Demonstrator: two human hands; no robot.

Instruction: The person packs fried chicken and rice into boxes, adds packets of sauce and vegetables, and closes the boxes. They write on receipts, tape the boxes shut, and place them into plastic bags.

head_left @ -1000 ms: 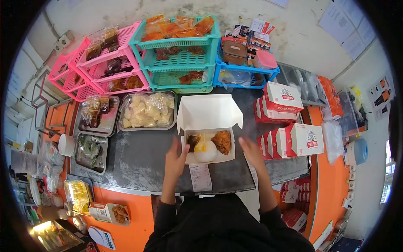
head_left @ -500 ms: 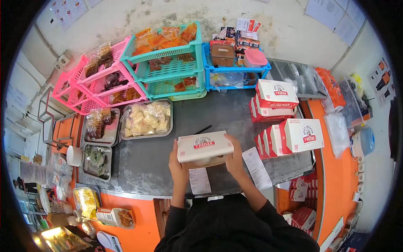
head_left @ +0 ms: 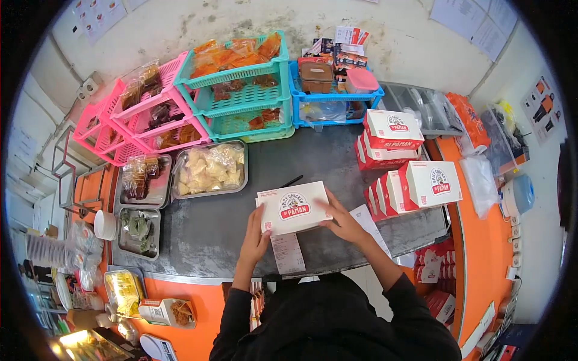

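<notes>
Grasping one closed white box point(head_left: 295, 207) with two hands, the left hand point(head_left: 255, 237) at its left edge and the right hand point(head_left: 344, 224) at its right. Held over the worktop point(head_left: 198, 240), in front of one thin black stick point(head_left: 291, 182) and near two paper slips point(head_left: 288, 255). To the left, three metal trays point(head_left: 158, 196); to the right, two groups of similar boxes point(head_left: 438, 182), overlapping too closely to count surely.

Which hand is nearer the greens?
Left. The left hand is right of the greens, at the left end of the box; the right hand is farther right, at its right end.
</notes>
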